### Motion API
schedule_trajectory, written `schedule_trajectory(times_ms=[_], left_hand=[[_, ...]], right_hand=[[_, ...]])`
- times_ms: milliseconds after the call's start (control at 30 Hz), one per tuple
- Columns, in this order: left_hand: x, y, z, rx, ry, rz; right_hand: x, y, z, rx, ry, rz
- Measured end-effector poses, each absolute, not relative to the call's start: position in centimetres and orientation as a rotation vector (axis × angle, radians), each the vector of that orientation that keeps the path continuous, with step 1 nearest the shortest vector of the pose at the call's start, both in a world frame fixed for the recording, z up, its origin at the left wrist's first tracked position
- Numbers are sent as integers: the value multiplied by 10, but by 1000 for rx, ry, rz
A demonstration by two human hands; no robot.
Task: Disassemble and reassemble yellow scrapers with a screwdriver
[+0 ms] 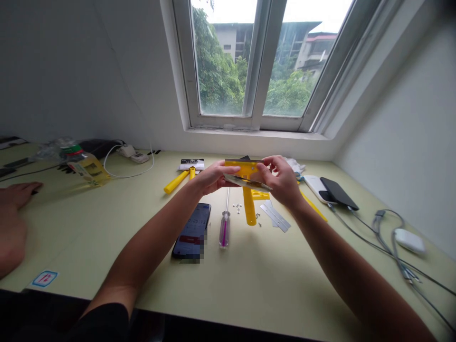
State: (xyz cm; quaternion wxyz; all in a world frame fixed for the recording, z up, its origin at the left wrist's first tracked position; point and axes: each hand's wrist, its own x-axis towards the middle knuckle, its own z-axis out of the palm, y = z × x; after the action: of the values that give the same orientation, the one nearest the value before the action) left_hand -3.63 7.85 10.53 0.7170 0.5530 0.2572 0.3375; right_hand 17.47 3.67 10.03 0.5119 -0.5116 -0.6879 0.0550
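Black sleeve [103, 320] at the lower left of the view gives way to two bare forearms reaching up from the near edge of the tabletop [228, 280], elbows wide apart and wrists angled in toward each other. Raised above the middle of the tabletop, toward its far edge, are a flat yellow plastic piece [239, 167] and a thin metal strip [245, 182] lying along its lower side. The left hand [213, 178] has its fingers together and lightly curled, pinching the left end of the yellow piece with the thumb on top. The right hand [280, 180] is bunched, with thumb and bent fingers pinching the right end of the pair.

Below the hands lie a long yellow bar [249, 206], a scatter of small nuts [237, 206], and two metal plates [275, 217]. A screwdriver [224, 229] with a clear and purple handle lies just left of the nuts, beside a smartphone [191, 230]. Yellow handle-like parts [177, 181] rest near the far edge.

Toward the right edge are a black phone [338, 193] on a white power bank [313, 188] and tangled grey cables [392, 247]. Another person's hand [17, 194] lies spread on the tabletop at the left edge of the view.
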Motion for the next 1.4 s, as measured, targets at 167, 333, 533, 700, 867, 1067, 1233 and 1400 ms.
schedule_trajectory(times_ms=[167, 333, 533, 700, 867, 1067, 1233, 1400], left_hand=[[-40, 65, 123, 1251, 496, 805], [-41, 61, 128, 1313, 541, 754], [-33, 73, 106, 1539, 725, 607], [-38, 75, 106, 1585, 611, 486], [-41, 68, 116, 1810, 580, 427], [-23, 66, 97, 1850, 709, 543], [-17, 65, 91, 1675, 618, 646], [-19, 64, 91, 1682, 605, 621]], right_hand=[[175, 23, 113, -1196, -1666, 14], [176, 14, 122, -1151, -1612, 478], [178, 16, 125, -1019, -1606, 628], [183, 29, 125, -1040, -1387, 815], [188, 38, 120, -1079, -1277, 881], [184, 39, 116, -1062, -1210, 950], [184, 39, 116, -938, -1179, 1114], [187, 35, 114, -1021, -1418, 1333]])
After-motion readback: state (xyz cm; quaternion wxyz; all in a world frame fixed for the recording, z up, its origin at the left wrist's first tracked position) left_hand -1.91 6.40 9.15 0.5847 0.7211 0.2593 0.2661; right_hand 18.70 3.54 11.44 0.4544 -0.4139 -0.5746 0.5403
